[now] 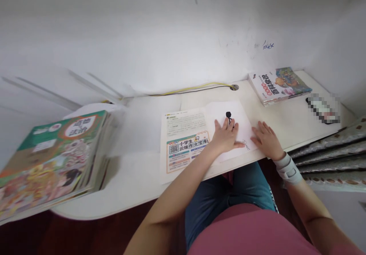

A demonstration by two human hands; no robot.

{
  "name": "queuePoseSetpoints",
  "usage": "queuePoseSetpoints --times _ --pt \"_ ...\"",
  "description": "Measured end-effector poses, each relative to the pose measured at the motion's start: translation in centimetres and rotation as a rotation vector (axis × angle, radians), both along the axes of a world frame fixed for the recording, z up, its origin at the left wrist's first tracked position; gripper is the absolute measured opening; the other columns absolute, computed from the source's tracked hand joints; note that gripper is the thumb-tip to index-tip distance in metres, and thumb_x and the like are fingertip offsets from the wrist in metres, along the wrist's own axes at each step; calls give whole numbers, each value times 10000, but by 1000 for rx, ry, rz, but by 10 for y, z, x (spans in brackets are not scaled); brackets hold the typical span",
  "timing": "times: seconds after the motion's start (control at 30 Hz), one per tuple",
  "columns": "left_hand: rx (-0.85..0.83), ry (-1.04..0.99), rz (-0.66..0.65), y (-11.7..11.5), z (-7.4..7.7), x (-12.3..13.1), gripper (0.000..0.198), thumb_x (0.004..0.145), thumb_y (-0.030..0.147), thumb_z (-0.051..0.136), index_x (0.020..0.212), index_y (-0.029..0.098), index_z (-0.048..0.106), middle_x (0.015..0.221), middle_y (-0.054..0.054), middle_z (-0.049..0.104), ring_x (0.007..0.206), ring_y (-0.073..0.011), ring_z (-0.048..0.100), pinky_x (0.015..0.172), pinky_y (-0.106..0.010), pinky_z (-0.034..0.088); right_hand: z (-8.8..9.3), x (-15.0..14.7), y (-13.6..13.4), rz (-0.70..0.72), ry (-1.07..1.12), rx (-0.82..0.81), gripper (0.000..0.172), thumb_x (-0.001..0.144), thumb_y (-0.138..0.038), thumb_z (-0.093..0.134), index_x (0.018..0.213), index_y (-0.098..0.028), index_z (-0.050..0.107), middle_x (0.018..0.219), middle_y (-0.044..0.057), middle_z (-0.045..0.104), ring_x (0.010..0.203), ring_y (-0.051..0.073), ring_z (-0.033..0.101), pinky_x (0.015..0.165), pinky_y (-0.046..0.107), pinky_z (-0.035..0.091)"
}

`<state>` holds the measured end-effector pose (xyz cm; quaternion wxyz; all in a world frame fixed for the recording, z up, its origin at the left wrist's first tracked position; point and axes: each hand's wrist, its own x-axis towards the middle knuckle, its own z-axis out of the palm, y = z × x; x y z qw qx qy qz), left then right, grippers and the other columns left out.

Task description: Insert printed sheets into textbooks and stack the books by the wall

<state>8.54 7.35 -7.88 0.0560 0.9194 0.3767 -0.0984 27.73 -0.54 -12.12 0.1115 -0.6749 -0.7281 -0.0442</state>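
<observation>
A thick stack of glossy green-covered books (48, 159) lies at the left end of the white tabletop (137, 182) as an open left hand (224, 137), fingertips at a small black object (228, 115), and a flat, open right hand (265, 140) press a light, limp white paper sheet (243, 129) near the front edge.

小学生云端作文宝库 — on the printed sheet (183, 142)

- A white wall (143, 37) stood before me, marked with dark scuffs and blue scribbles (268, 46).
- A white desk (137, 121) ran along it.
- A yellow-and-black cable (188, 90) entered a desk grommet (234, 87).
- Dark reddish floor (28, 236) showed below.
- Grey patterned fabric (328, 156) lay folded at my right.
- Soft, even light fell across the wall.
</observation>
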Motion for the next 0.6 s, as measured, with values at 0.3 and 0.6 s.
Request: queuePoseSetpoints --times 0.3,0.6 --pt "-2 -23 -12 2 -2 4 824 844 666 343 1460 125 258 1532 -201 178 1399 -410 125 1031 -710 79 1 24 14 159 -15 -76 448 941 -390 398 1338 -202 489 1441 98 427 1356 293 323 1066 514 281" --pt "-17 -60 -16 4 -10 14 885 837 715 232 1472 98 204 1542 -191 125 1417 -365 90 1054 -685 38 -2 21 13 151 -17 -54 418 961 -324 342 1326 -196 499 1443 103 422 1349 283 338 1069 521 267"
